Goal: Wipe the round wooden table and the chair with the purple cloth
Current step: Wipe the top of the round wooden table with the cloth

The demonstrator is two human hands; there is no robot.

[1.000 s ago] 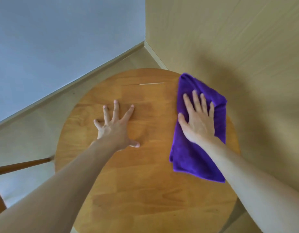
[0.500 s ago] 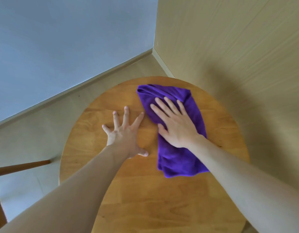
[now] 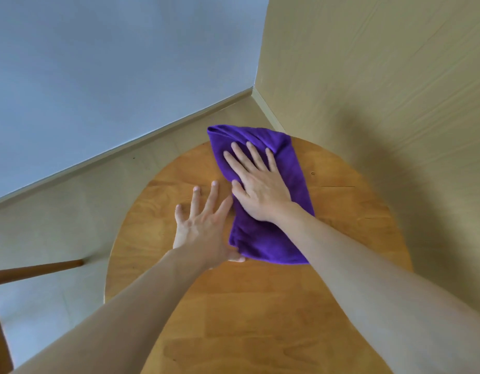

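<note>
head view: the purple cloth [image 3: 271, 211] lies on the far middle of the round wooden table [image 3: 341, 238], its far end hanging past the table's back edge. the right hand [image 3: 257, 188] lies flat on top of it, fingers straight and spread, pressing rather than grasping. the left hand [image 3: 203, 225] rests on the bare wood just beside the cloth's left edge, fingers splayed and relaxed, thumb touching the cloth's near corner. half a second ago the cloth sat fully on the tabletop and nearer; it has since slid away toward the corner of the walls. it is folded long, deep violet, rumpled at the far end. a wooden chair part [image 3: 36, 271] shows at left.
</note>
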